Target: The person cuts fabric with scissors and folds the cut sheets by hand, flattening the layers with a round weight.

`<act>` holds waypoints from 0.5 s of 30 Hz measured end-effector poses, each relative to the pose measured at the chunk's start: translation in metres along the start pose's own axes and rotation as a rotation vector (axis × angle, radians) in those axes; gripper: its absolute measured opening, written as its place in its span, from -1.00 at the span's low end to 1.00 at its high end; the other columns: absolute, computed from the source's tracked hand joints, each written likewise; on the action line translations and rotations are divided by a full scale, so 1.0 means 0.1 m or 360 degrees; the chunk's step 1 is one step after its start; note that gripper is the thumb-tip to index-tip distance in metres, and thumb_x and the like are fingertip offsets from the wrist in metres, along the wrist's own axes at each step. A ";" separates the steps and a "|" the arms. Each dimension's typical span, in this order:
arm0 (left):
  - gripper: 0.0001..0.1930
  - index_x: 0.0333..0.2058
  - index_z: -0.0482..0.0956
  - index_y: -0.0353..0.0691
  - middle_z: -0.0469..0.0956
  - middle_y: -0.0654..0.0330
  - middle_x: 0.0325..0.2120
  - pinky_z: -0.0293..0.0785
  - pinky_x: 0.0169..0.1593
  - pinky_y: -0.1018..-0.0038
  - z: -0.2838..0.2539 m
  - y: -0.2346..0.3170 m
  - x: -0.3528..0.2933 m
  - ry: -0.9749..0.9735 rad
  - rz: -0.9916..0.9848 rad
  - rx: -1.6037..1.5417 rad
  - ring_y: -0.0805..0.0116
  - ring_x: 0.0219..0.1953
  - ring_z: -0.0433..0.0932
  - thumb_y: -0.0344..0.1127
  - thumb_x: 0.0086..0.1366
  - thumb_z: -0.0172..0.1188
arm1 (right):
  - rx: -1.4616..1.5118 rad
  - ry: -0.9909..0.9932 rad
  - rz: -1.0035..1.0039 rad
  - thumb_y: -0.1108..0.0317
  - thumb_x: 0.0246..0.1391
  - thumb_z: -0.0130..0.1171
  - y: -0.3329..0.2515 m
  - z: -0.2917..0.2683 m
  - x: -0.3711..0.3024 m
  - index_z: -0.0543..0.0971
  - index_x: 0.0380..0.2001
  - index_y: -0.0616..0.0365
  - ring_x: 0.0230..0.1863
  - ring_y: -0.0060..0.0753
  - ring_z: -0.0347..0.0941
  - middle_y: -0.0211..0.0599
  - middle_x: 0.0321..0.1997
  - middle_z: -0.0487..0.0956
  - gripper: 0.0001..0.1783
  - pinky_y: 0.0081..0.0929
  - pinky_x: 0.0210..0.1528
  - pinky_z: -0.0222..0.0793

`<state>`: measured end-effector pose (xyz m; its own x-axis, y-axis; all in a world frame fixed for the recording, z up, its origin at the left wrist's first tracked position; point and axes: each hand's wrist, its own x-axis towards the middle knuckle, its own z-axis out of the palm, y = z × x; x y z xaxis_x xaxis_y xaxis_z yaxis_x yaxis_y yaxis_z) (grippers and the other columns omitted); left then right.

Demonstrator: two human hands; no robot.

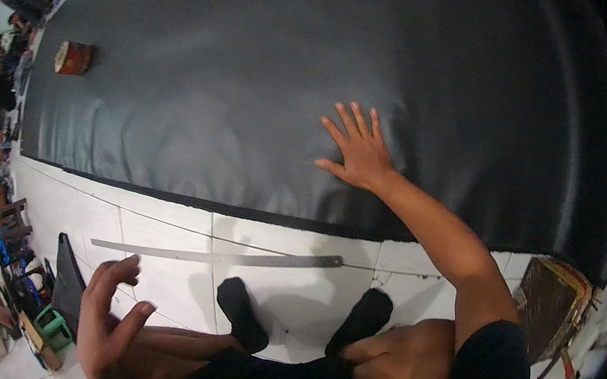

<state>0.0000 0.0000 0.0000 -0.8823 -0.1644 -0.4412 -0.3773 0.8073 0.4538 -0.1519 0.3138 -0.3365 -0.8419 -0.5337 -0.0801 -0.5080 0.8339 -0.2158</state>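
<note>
A large sheet of black leather-like material (204, 71) is spread over the tiled floor in front of me. My right hand (361, 153) lies palm down on it with the fingers spread, and shallow wrinkles show in the sheet nearby. My left hand (110, 310) is raised at the lower left, its fingers bent and apart, with nothing between them. Between the sheet's near edge and my feet, a long metal ruler (215, 258) rests on the white tiles. A reddish-brown can-like object (75, 58) stands on the sheet toward its far left.
My feet in dark socks (241, 311) are on the white tiled floor (163, 221). Along the left lies a crowd of mixed items, among them a green plastic object (53, 327). At the right, a dark worn board (550, 307) sits beside the sheet, near a red-handled tool (568, 370).
</note>
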 end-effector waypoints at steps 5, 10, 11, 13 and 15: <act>-0.47 -0.07 0.53 -0.41 0.52 -0.03 -0.24 0.35 0.04 0.34 -0.07 0.23 0.08 0.0316 0.0352 -0.0102 0.15 -0.10 0.49 -0.32 -0.08 0.33 | 0.0200 0.0078 -0.0371 -0.41 0.15 -0.16 -0.48 -0.23 -0.23 0.12 0.40 -0.23 0.54 0.01 -0.33 -0.17 0.53 -0.10 -0.14 0.14 0.48 -0.53; -0.53 -0.08 0.51 -0.44 0.52 0.03 -0.19 0.34 0.07 0.34 -0.30 0.06 0.21 0.0441 0.0743 -0.0611 0.23 -0.10 0.49 -0.20 0.11 0.23 | 0.0142 -0.0381 -0.0361 -0.39 0.14 -0.12 -0.48 -0.20 -0.48 0.16 0.38 -0.22 0.54 -0.03 -0.31 -0.21 0.53 -0.08 -0.16 0.09 0.50 -0.48; -0.55 -0.06 0.50 -0.45 0.52 0.03 -0.18 0.35 0.08 0.34 -0.35 0.05 0.23 0.0499 0.0819 -0.0741 0.25 -0.09 0.49 -0.19 0.18 0.20 | 0.0092 -0.0404 -0.0314 -0.37 0.14 -0.08 -0.48 -0.27 -0.46 0.17 0.38 -0.23 0.54 -0.03 -0.30 -0.21 0.53 -0.07 -0.17 0.07 0.50 -0.46; -0.55 -0.02 0.49 -0.42 0.53 0.04 -0.16 0.38 0.08 0.36 -0.62 -0.11 0.22 0.0569 0.0890 -0.0990 0.27 -0.09 0.51 -0.17 0.25 0.16 | 0.0121 -0.0428 -0.0371 -0.33 0.14 -0.02 -0.46 -0.34 -0.43 0.18 0.38 -0.22 0.54 -0.03 -0.29 -0.21 0.52 -0.07 -0.18 0.04 0.51 -0.43; -0.57 0.01 0.50 -0.40 0.54 0.05 -0.15 0.39 0.07 0.38 -0.91 -0.43 0.36 0.0531 0.0750 -0.0715 0.32 -0.09 0.52 -0.16 0.31 0.13 | 0.0114 -0.0493 -0.0386 -0.29 0.13 0.03 -0.41 -0.39 -0.54 0.18 0.37 -0.22 0.53 -0.03 -0.29 -0.21 0.52 -0.06 -0.18 0.00 0.51 -0.40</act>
<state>-0.0413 -0.0922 0.0353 -0.9912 -0.0786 0.1061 0.0477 0.5361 0.8428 -0.0932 0.3139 -0.2857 -0.5990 -0.7401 -0.3058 -0.6620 0.6725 -0.3309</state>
